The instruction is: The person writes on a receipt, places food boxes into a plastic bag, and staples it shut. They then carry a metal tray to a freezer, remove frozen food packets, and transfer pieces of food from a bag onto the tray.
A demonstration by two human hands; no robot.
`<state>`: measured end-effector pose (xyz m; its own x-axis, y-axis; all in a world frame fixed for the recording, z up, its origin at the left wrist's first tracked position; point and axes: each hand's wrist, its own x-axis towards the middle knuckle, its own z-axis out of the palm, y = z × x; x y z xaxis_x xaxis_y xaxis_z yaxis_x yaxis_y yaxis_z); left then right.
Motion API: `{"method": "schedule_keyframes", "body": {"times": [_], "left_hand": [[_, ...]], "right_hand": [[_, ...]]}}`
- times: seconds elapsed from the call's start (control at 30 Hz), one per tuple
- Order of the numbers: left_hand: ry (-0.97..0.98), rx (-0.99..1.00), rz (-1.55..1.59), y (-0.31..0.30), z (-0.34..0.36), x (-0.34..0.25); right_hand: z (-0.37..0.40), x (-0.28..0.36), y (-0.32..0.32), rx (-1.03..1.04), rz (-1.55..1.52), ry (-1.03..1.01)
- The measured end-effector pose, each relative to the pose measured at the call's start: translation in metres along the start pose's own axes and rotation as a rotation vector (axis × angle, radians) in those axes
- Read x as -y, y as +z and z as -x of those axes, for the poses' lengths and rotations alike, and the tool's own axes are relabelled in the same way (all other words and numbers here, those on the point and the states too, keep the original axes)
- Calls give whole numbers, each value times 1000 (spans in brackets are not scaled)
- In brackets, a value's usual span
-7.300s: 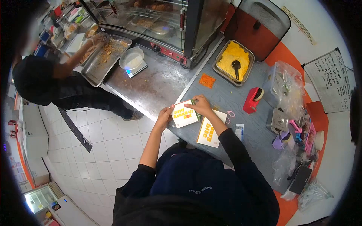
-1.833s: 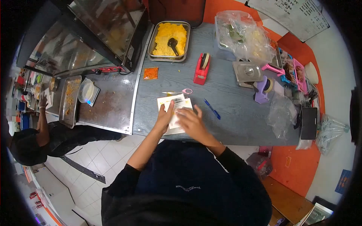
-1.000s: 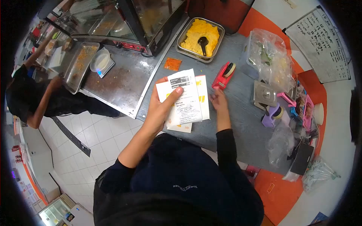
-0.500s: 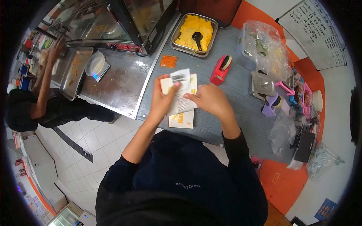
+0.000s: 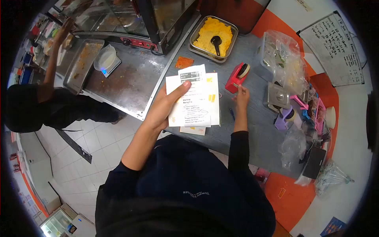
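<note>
My left hand [image 5: 162,106] grips a printed receipt [image 5: 191,103] laid over a flat white packet [image 5: 213,85] with yellow print, the thumb pressing on the receipt's upper part. Beneath them, a second white printed piece [image 5: 193,130] lies on the grey table. My right hand [image 5: 242,98] is at the front end of a red tape dispenser [image 5: 233,79], its fingers pinched on the tape end. A dark pen [image 5: 231,114] rests just left of that hand.
A steel tray of yellow food [image 5: 215,29] with a black scoop stands at the back. An orange sachet [image 5: 184,62] lies nearby. To the right are a plastic tub [image 5: 276,55], a steel container [image 5: 278,93] and a purple dispenser [image 5: 283,118]. Another person [image 5: 47,98] works at the left.
My right hand has left the papers and moved right to the tape dispenser. My left hand now holds the receipt flat on the packet, turned to face me.
</note>
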<state>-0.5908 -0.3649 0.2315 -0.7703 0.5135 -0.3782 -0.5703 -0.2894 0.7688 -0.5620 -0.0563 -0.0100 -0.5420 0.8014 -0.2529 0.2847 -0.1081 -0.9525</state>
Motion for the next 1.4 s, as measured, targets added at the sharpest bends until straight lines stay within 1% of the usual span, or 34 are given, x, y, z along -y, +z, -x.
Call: {"method": "schedule_keyframes", "body": {"times": [0.03,0.1,0.13,0.2,0.23,0.3,0.33,0.4,0.43,0.5,0.53,0.6,0.63,0.67,0.7,0.73,0.8,0.83,0.87,0.9,0.93,0.97,1.03,1.07,1.13,1.17,1.23,1.27,1.3,1.33,1.37,1.4], "left_hand": [[7,-21,-15,1,1,0],[10,-8,-22,0,1,-1],[15,5,-27,0,1,-1],[14,16,-21,0,2,0],[17,27,-16,-1,2,0],[12,18,-9,0,5,-2],[4,7,-2,0,6,-2],[26,-8,3,-1,4,0],[43,-20,3,-2,4,2],[26,-15,3,-4,5,2],[14,-6,3,-4,5,1],[11,-4,-1,-3,6,-1],[5,-1,-5,-3,7,-2],[3,3,-7,-3,8,-1],[13,-2,-3,-4,8,1],[31,-9,3,-5,6,0],[43,-23,-8,-10,3,0],[40,-33,-29,-13,2,2],[35,-36,-33,-15,-1,6],[77,-80,-100,-17,-7,14],[119,-118,-166,-19,-12,22],[113,-107,-169,-19,-17,29],[151,-107,-264,-19,-24,43],[159,-114,-309,-17,-26,48],[144,-109,-336,-20,-32,59],[133,-114,-360,-22,-34,63],[88,-123,-332,-25,-35,66],[92,-102,-331,-33,-41,71],[101,-79,-328,-39,-46,74],[34,-27,-346,-40,-46,73],[34,-20,-348,-48,-52,84],[1,-12,-377,-61,-63,107]], "right_hand": [[-2,1,2,-1,-1,1],[-9,1,6,85,-103,105],[-13,0,9,82,-102,108],[-19,-3,13,81,-252,81],[-17,-9,13,80,-251,81],[-11,-20,15,49,-313,-301],[-5,-29,15,53,-312,-304],[12,-40,14,-18,-46,-437],[17,-37,15,-15,-42,-435],[24,-29,15,13,-390,99],[24,-24,15,13,-391,97],[21,-13,18,149,-612,338],[8,-30,19,146,-615,337],[-13,-64,18,328,-564,444],[-25,-82,17,513,-504,547],[-18,-58,16,519,-501,539],[39,44,5,516,-366,308],[62,83,0,517,-365,318],[80,121,-6,800,-252,244],[98,155,-11,1074,-134,162],[127,187,-8,1166,116,12],[153,205,4,1240,374,-141],[174,209,27,1311,495,-531],[176,202,34,1300,496,-528],[174,187,47,1137,813,-691],[176,184,47,1136,815,-689],[187,179,42,772,1207,-751],[185,174,37,733,1233,-667],[180,165,29,726,1233,-664],[174,151,18,719,1151,-606],[171,139,10,711,1068,-549],[173,128,3,671,1116,-406]]}}
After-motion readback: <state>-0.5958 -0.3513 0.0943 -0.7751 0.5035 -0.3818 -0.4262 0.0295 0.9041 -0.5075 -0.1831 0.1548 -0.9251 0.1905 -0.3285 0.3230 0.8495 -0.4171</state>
